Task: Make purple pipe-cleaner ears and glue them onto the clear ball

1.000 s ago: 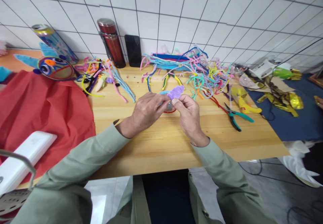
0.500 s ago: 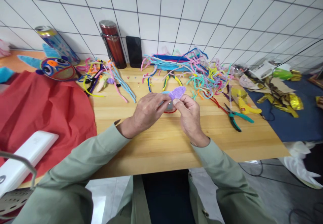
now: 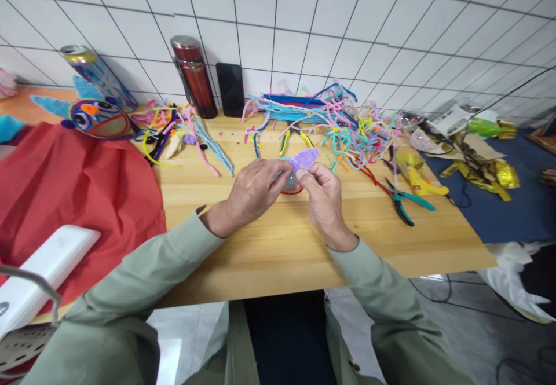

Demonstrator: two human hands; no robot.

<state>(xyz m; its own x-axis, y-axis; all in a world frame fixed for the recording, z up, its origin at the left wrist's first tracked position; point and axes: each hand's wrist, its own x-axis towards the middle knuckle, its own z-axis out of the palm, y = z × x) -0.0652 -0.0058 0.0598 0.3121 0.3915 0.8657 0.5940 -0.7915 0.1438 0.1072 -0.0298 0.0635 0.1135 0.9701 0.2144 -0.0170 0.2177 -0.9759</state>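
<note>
Both of my hands meet above the middle of the wooden table (image 3: 278, 246). My left hand (image 3: 254, 188) and my right hand (image 3: 324, 197) pinch a small purple pipe-cleaner piece (image 3: 304, 158) between their fingertips. Just under them sits a small round container with a red rim (image 3: 292, 187), mostly hidden by my fingers. A heap of coloured pipe cleaners (image 3: 339, 124) lies right behind my hands.
Teal-handled pliers (image 3: 406, 202) and a yellow glue gun (image 3: 419, 179) lie to the right, yellow-handled pliers (image 3: 295, 136) behind. A red flask (image 3: 193, 75), a phone (image 3: 230, 88), a tilted can (image 3: 95, 75) stand by the tiled wall. Red cloth (image 3: 65, 194) left, blue cloth (image 3: 499, 211) right.
My hands and the purple piece have barely shifted; the fingers keep working it in the same spot.
</note>
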